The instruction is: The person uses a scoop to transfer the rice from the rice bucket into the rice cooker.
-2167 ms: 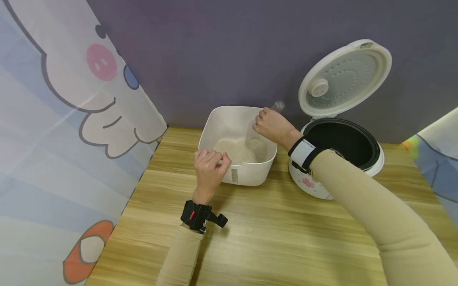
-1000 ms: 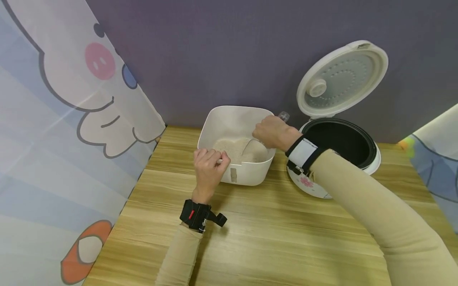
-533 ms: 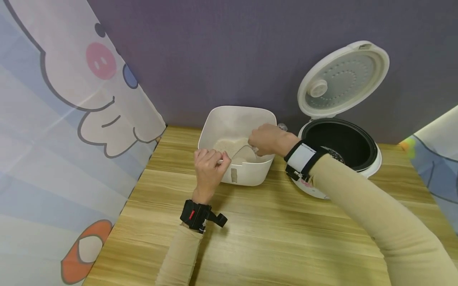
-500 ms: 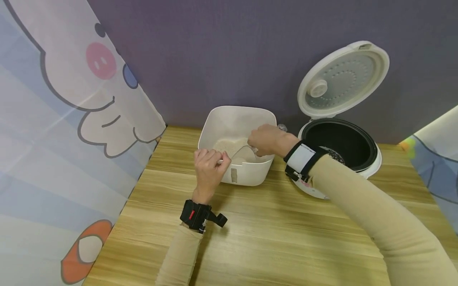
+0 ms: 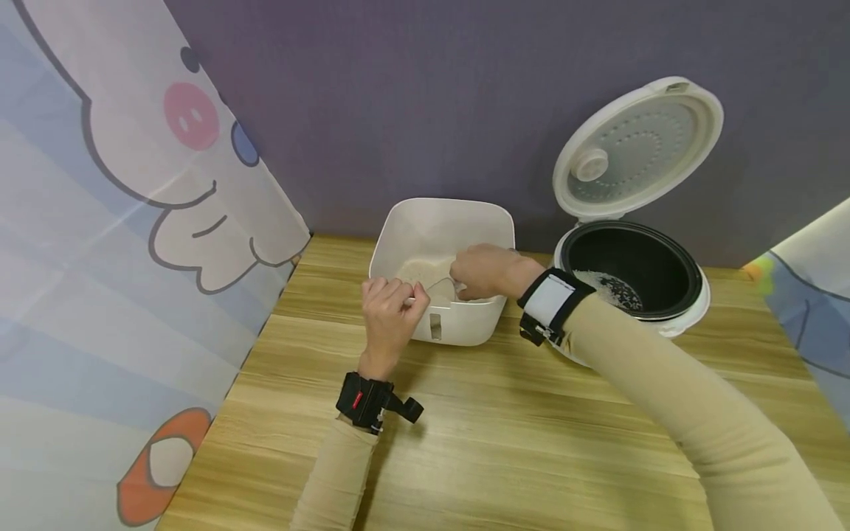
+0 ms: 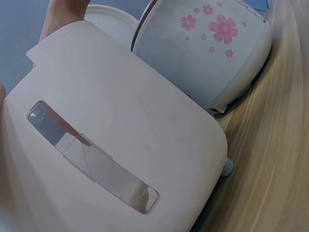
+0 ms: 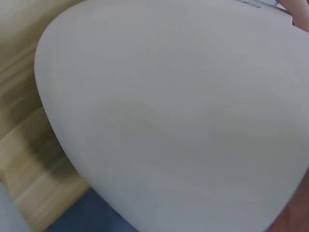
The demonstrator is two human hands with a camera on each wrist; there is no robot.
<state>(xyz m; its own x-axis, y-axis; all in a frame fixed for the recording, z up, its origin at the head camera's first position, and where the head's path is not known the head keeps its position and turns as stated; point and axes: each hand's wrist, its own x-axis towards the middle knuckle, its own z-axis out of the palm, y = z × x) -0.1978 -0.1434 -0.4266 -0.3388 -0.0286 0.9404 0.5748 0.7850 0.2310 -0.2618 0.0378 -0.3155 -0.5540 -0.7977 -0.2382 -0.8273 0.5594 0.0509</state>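
Note:
My left hand [image 5: 390, 310] grips the front left rim of a white rice bin [image 5: 458, 328], fingers curled over the edge. Inside the bin, my right hand [image 5: 485, 269] holds a clear scoop [image 5: 441, 289] low in the rice [image 5: 420, 271], near the front wall. Fingers and wrist hide most of the scoop's handle. In the left wrist view the bin's front shows a clear window strip [image 6: 96, 159]. The bin's pale outer wall [image 7: 169, 96] fills most of the right wrist view.
Right of the bin stands a rice cooker [image 6: 212, 53] with pink flowers, its lid [image 5: 637, 147] raised. White rice [image 5: 611, 289] lies in its dark inner pot [image 5: 637, 251]. Both stand on a wooden table [image 5: 465, 442] before a dark wall [image 5: 398, 96]; a cartoon cloth [image 5: 133, 295] hangs at left.
My right hand has come down and toward the bin's front left, carrying the scoop through the rice. The handle's end, earlier above the rim, has dropped from sight. My left hand stays put.

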